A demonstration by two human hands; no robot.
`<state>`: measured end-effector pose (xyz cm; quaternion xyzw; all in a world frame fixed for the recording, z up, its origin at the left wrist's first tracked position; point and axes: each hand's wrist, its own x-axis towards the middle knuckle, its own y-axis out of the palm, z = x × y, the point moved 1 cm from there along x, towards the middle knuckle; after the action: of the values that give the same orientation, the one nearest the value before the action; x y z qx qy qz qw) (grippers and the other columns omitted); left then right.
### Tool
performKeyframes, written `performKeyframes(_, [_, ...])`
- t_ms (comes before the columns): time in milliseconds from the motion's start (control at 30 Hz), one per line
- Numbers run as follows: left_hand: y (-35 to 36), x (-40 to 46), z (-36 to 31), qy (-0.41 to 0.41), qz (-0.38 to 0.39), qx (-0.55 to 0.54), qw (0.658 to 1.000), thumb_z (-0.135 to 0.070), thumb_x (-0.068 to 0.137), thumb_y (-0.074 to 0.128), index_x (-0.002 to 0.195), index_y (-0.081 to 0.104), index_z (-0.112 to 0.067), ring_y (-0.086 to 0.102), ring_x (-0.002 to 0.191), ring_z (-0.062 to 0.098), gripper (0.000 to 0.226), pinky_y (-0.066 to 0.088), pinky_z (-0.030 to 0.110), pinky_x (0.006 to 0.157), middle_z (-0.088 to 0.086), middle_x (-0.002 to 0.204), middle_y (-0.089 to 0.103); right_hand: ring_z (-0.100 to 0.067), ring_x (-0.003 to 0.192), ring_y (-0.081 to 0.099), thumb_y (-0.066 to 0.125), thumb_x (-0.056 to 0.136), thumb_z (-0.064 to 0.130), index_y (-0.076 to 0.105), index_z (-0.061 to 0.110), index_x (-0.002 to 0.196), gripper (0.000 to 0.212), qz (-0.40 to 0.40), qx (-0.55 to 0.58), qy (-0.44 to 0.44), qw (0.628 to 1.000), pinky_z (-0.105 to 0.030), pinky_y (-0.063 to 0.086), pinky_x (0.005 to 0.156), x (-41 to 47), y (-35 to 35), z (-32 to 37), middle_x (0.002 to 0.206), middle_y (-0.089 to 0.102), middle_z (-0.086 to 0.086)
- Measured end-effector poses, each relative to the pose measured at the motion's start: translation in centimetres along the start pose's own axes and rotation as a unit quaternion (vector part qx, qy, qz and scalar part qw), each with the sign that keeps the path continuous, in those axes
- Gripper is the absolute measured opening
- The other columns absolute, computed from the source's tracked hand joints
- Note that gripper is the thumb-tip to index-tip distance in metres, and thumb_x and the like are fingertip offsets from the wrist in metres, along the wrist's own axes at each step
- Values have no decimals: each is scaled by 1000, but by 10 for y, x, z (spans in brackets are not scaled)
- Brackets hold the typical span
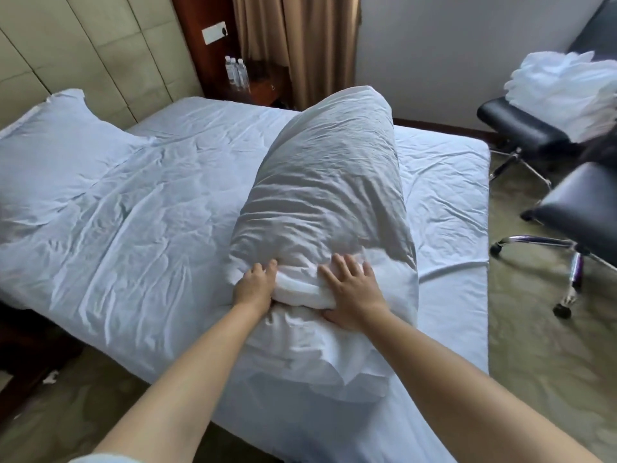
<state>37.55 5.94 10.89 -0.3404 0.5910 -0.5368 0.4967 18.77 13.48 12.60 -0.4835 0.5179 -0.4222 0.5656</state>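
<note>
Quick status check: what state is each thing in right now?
pillow: propped up, covering bunched at near end
left hand: grips the pillow's bunched end
right hand: flat, pressing the pillow
sheet: spread, wrinkled
second pillow: lying on the sheet
water bottles: upright
</note>
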Motion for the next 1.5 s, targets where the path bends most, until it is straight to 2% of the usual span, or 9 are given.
performKeyframes(200, [-53, 11, 8, 70, -8, 29, 997, -10, 95, 41, 117, 52, -12, 60, 110, 35, 25, 49, 41, 84, 15, 121, 61, -33, 125, 39, 60, 80, 26, 33, 22, 139, 65, -19, -32, 100, 994, -43, 39, 93, 11, -12, 13, 141, 34, -11])
performKeyframes(300, [-94, -2, 16, 103, -40, 33, 993, -13, 95, 37, 117, 52, -16, 61, 108, 36, 27, 48, 39, 82, 16, 119, 61, -33, 89, 61, 70, 64, 14, 59, 14, 112, 49, -117, -47, 102, 987, -38, 48, 70, 18, -40, 10, 105, 61, -12])
performKeyframes(400, [-113, -24, 12, 140, -91, 51, 985, -11, 89, 43, 115, 52, -16, 62, 104, 35, 28, 47, 37, 78, 16, 114, 62, -30, 64, 62, 78, 41, 8, 66, 15, 85, 46, -210, -55, 124, 968, -32, 47, 52, 19, -52, 2, 77, 62, -8])
performKeyframes(600, [-15, -45, -17, 169, 36, 40, 984, -18, 94, 47, 126, 43, -15, 59, 111, 35, 32, 48, 42, 83, 12, 122, 59, -32, 106, 53, 51, 85, 11, 56, 17, 112, 27, -58, -47, 137, 988, -37, 43, 79, -21, -1, -7, 113, 57, -8])
performKeyframes(800, [19, -42, 5, 79, 52, -1, 996, -14, 91, 46, 138, 31, -19, 44, 122, 32, 49, 43, 42, 92, 12, 130, 43, -30, 59, 58, 70, 43, 4, 59, 15, 66, 27, -130, -35, 118, 984, -33, 45, 46, -16, 6, 13, 64, 57, -5])
performKeyframes(1067, [26, -42, 39, -30, 9, -28, 999, -14, 95, 42, 128, 41, -16, 42, 123, 30, 33, 43, 41, 94, 11, 131, 43, -31, 114, 46, 48, 86, 17, 47, 17, 122, 35, -96, 1, 85, 992, -40, 38, 88, -13, -7, 40, 123, 49, -7])
performKeyframes(1200, [18, -33, 52, -38, 23, 9, 999, -22, 93, 50, 124, 50, -12, 56, 116, 28, 32, 47, 36, 88, 10, 127, 55, -33, 112, 47, 57, 82, 27, 50, 16, 122, 42, -100, -2, 56, 993, -42, 37, 91, -5, -6, 65, 121, 49, -10])
performKeyframes(1400, [25, -30, 75, -41, 53, 62, 996, -7, 94, 38, 123, 60, -11, 58, 116, 28, 36, 45, 34, 92, 9, 126, 61, -27, 73, 62, 80, 53, 13, 65, 14, 84, 35, -135, -50, 71, 987, -36, 49, 64, 3, -3, 78, 82, 63, -5])
performKeyframes(1500, [11, -39, 80, 5, 78, 35, 996, -6, 92, 40, 120, 61, -6, 58, 114, 34, 35, 48, 39, 90, 16, 124, 61, -31, 105, 55, 67, 77, 17, 54, 12, 124, 49, -94, -31, 40, 994, -39, 42, 85, 5, -8, 85, 116, 57, -9])
